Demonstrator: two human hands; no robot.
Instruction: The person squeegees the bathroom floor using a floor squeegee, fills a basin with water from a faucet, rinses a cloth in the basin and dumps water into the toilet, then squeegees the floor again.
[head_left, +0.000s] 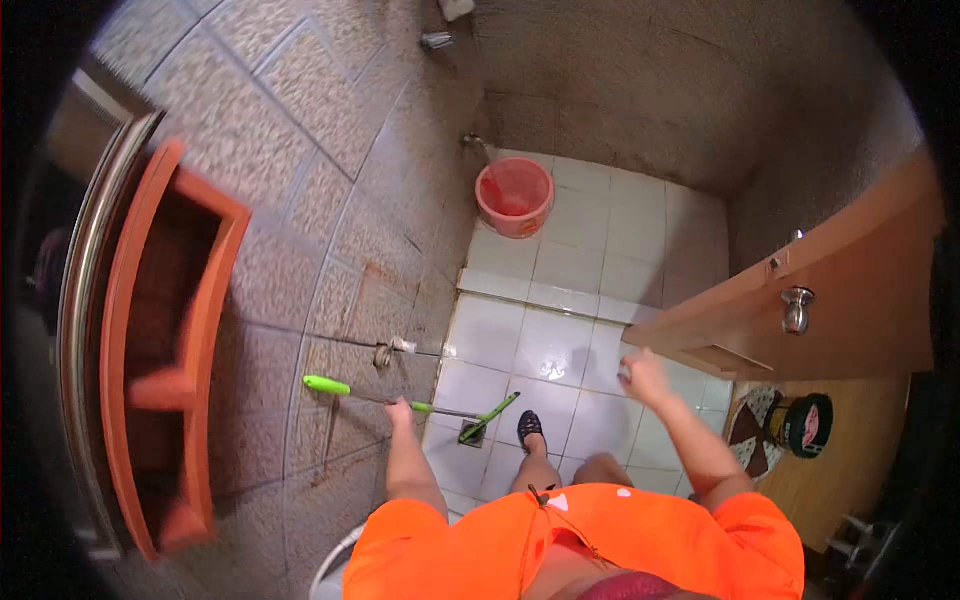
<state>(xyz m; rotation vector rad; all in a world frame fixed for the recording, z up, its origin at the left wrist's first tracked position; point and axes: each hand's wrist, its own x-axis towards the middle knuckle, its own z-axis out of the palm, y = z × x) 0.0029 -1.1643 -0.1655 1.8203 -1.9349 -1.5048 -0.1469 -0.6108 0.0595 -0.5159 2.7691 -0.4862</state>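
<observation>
My left hand (400, 411) is closed around the pole of a floor squeegee with a bright green grip (326, 384). The pole slants from the tiled wall down to the floor. Its green-edged blade (490, 417) is at floor level, over a dark square drain (473, 432) and left of my dark shoe (529, 427). My right hand (647, 378) is raised over the floor near the lower edge of the open door, apart from the squeegee. Its fingers are curled; what they hold, if anything, is too small to make out.
A pink bucket (515, 197) stands under a wall tap (474, 140), beyond a low tiled step (530, 292). On the right is a wooden door (850, 290) with a round metal knob (796, 311). An orange shelf (190, 390) hangs on the left wall. A valve (384, 355) juts out below.
</observation>
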